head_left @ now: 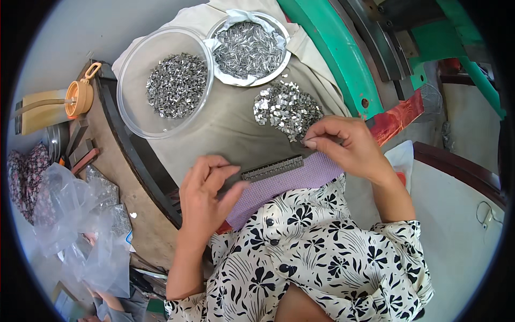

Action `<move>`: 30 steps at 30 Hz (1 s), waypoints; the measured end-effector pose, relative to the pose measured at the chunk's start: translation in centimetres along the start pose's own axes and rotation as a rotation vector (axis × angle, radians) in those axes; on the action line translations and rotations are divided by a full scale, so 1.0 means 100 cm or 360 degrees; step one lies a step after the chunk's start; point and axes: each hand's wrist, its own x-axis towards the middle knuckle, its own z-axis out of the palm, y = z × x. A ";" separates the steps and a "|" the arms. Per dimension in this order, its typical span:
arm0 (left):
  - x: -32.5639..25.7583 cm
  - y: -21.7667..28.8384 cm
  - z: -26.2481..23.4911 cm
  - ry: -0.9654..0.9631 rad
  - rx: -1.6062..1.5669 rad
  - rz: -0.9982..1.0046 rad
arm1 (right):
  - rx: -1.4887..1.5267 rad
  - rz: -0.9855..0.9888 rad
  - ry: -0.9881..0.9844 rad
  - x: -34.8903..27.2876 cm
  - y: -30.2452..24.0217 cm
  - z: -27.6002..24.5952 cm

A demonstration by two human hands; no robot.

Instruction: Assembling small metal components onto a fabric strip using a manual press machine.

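Observation:
My left hand point(206, 196) rests at the left end of a dark metal toothed bar point(272, 167), fingers touching it. The bar lies on a lilac cloth point(300, 180) across my lap. My right hand point(343, 145) hovers over the near edge of a loose pile of small shiny metal pieces point(287, 107), thumb and forefinger pinched together; whether a piece is between them I cannot tell. A clear plastic bowl point(131, 107) holds more small metal parts, and a white-lined round bowl point(248, 48) holds thin metal pins.
A beige cloth point(225, 123) covers the work surface. A green machine frame point(343, 59) runs along the right. At left sit an orange-lidded container point(80, 96), crumpled clear plastic bags point(80, 225) and a dark rim point(134, 150) of the table.

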 end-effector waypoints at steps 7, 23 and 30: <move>0.054 0.015 0.019 0.0101 0.0044 0.0237 | -0.0235 -0.0216 -0.0032 0.003 -0.002 0.012; 0.071 0.010 0.040 0.0095 0.0076 0.0252 | -0.0563 -0.0379 0.0162 0.002 -0.002 0.022; 0.075 0.016 0.044 0.0123 0.0089 0.0295 | -0.0989 -0.0554 0.0376 0.016 -0.001 0.026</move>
